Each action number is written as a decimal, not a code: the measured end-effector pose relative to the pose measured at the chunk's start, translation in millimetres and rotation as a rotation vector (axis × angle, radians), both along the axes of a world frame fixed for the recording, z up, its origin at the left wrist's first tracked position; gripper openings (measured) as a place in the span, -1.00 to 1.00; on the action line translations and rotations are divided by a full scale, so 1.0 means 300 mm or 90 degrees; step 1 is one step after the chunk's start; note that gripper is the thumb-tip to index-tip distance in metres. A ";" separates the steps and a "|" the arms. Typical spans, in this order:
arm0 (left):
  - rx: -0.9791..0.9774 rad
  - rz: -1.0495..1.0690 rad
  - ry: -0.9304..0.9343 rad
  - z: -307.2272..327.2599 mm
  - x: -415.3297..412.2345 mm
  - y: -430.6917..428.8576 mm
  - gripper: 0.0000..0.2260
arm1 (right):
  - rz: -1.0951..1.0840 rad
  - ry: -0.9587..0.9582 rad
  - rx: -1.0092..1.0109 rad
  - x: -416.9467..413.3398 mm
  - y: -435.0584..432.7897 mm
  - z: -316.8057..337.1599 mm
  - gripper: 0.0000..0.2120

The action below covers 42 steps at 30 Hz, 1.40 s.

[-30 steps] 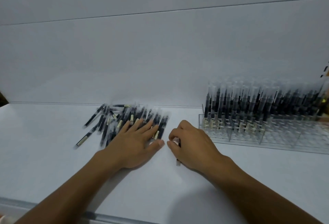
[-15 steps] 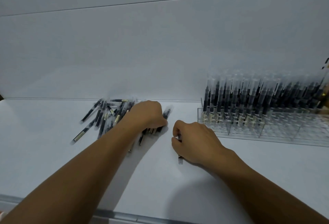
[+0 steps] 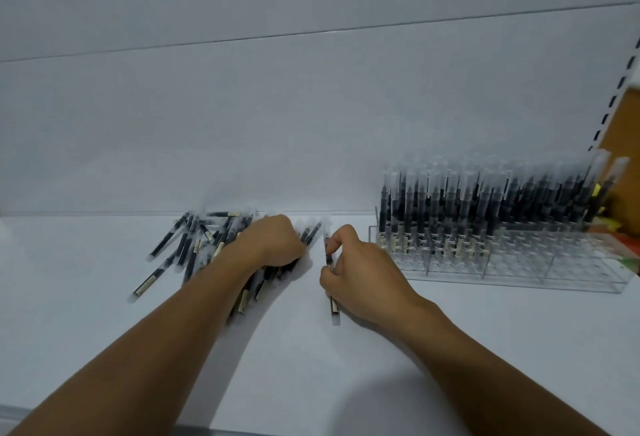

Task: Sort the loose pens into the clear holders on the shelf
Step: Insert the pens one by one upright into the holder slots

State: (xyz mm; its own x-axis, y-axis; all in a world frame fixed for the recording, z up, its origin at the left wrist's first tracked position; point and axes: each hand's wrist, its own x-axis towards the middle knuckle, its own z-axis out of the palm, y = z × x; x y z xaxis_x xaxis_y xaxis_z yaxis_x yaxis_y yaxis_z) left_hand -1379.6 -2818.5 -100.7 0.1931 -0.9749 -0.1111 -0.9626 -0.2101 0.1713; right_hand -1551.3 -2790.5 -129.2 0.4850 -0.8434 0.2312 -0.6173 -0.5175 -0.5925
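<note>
While my right grip (image 3: 360,272) pinches one pen (image 3: 334,307) between thumb and fingertips, the clear holder (image 3: 519,262) sits just to its right on the white shelf (image 3: 86,297). Holder is split into cells; the rear rows are packed with upright pens (image 3: 450,200), black barrels, clear caps up. Left of centre, the loose pens (image 3: 194,245) lie heaped and crossing, with a few strays fanned leftward. My left grip (image 3: 273,241) rests on the heap's right edge, fingers curled under and hidden; cannot tell whether it clasps any. Held pen points away from me, between heap and holder. Pale labels on the barrels, print too blurred to read. Orange and yellow packaging (image 3: 620,213) shows behind the holder's far end, indistinct.
</note>
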 end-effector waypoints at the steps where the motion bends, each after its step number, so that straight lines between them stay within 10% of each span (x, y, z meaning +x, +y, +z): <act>1: -0.037 0.000 0.031 -0.005 0.012 0.017 -0.74 | 0.000 -0.011 -0.003 -0.002 0.004 0.007 -0.82; 12: -0.397 -0.114 0.516 -0.022 -0.126 0.169 -0.81 | 0.013 -0.139 -0.069 -0.193 0.008 0.171 -0.68; 24: -0.211 -0.250 0.845 -0.082 -0.517 0.185 -0.91 | -0.079 -0.350 -0.221 -0.668 -0.112 0.227 -0.79; 42: -0.311 -0.346 0.763 -0.084 -0.573 0.124 -0.93 | -0.205 -0.323 -0.210 -0.674 -0.207 0.073 -0.88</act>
